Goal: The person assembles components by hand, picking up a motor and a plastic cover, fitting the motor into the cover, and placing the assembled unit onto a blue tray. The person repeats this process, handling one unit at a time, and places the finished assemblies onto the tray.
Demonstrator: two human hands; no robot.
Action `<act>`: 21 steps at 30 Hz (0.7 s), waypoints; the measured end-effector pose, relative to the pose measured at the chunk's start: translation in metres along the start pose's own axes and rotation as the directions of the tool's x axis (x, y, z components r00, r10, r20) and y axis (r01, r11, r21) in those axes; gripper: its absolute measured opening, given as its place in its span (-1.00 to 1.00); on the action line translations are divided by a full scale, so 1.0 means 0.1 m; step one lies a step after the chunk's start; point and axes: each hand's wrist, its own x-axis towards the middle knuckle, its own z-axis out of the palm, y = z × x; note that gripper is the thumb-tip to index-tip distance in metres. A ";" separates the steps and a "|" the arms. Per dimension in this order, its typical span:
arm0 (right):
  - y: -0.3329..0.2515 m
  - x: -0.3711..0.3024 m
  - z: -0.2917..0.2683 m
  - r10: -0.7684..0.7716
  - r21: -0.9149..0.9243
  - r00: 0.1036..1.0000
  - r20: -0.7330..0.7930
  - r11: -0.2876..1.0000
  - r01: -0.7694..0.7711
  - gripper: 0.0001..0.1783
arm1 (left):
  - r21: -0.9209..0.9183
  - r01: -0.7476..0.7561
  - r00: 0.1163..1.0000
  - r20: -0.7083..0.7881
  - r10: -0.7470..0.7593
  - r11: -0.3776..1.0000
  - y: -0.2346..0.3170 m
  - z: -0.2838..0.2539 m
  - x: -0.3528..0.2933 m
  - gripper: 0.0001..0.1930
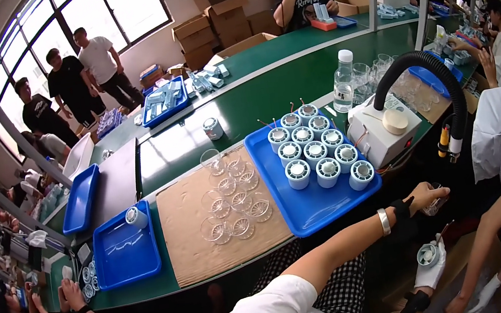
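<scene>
Blue tray (311,209), frame centre: holds white round fan units (322,152) in rows. Left hand (426,195), lower right of frame: fingers closed around a small clear part (434,207). Right hand (430,267), white-gloved, below it: grips a small round white unit (427,255).

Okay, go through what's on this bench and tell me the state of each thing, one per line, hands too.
Left hand: closed around a small clear piece.
Right hand: white-gloved, holding a small round white unit.
Big blue tray: holds eleven upright white units, front part bare.
Clear cups: loose on the cardboard sheet.
Water bottle: upright, capped.
</scene>
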 end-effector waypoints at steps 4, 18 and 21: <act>-0.07 0.36 0.03 -0.014 -0.188 1.000 -0.022 0.982 0.010 -0.62 | -0.494 0.071 0.990 0.140 -0.002 0.867 -0.11 -0.18 -0.72 -0.45; -0.41 1.07 0.36 0.013 0.184 0.724 0.689 0.964 -0.192 -0.49 | -0.725 -0.014 0.999 0.022 0.044 0.688 -0.10 -0.13 -0.90 -0.55; -0.33 0.91 -0.12 -0.569 -0.753 0.637 0.519 0.048 0.657 -0.44 | -0.375 -0.131 0.991 -0.060 0.117 0.918 0.08 0.06 -0.45 -0.52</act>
